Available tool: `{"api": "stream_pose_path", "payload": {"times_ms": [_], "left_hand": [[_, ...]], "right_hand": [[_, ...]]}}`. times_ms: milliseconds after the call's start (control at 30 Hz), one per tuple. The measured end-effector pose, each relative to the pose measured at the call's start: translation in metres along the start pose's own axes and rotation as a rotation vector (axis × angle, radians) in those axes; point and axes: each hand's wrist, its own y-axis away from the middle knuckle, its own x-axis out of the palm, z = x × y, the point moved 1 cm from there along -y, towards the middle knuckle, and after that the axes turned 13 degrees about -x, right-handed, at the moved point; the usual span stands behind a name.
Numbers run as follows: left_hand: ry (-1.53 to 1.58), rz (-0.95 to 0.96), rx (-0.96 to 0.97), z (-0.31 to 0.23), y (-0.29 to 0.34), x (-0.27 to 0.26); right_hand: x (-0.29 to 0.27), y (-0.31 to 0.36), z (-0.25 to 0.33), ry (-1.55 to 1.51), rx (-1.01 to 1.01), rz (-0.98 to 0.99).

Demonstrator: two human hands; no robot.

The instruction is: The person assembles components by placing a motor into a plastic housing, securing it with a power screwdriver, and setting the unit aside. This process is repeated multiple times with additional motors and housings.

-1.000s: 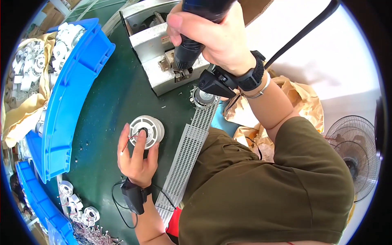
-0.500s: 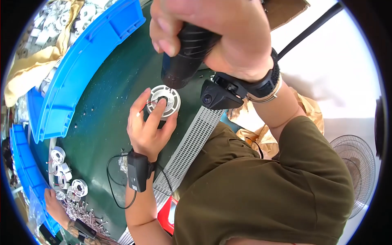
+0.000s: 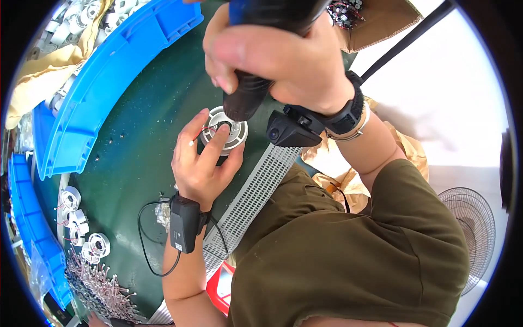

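Both hands busy: left (image 3: pixel 202 163) steadies round white part (image 3: pixel 224 131) (red-wired), right (image 3: pixel 283 60) grips black driver (image 3: pixel 248 95).

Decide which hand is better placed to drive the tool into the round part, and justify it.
Right. The right hand grips the black power screwdriver, its tip on the round white part; the left hand only steadies it.
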Motion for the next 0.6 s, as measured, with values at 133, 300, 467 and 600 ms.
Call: {"api": "stream_pose_path", "payload": {"times_ms": [133, 300, 467, 600], "left_hand": [[-0.003, 0.0, -0.001, 0.002, 0.002, -0.003], [0.152, 0.054, -0.088, -0.008, -0.005, -0.008], [0.207, 0.046, -0.312, -0.024, -0.003, -0.011], [0.122, 0.053, -0.385, -0.031, -0.007, -0.012]], "right_hand": [[0.006, 0.001, 0.001, -0.415, 0.371, -0.182], [-0.004, -0.006, 0.012, -0.649, 0.526, -0.345], [-0.002, -0.007, 0.007, -0.606, 0.476, -0.294], [-0.009, -0.013, 0.026, -0.79, 0.614, -0.346]]}}
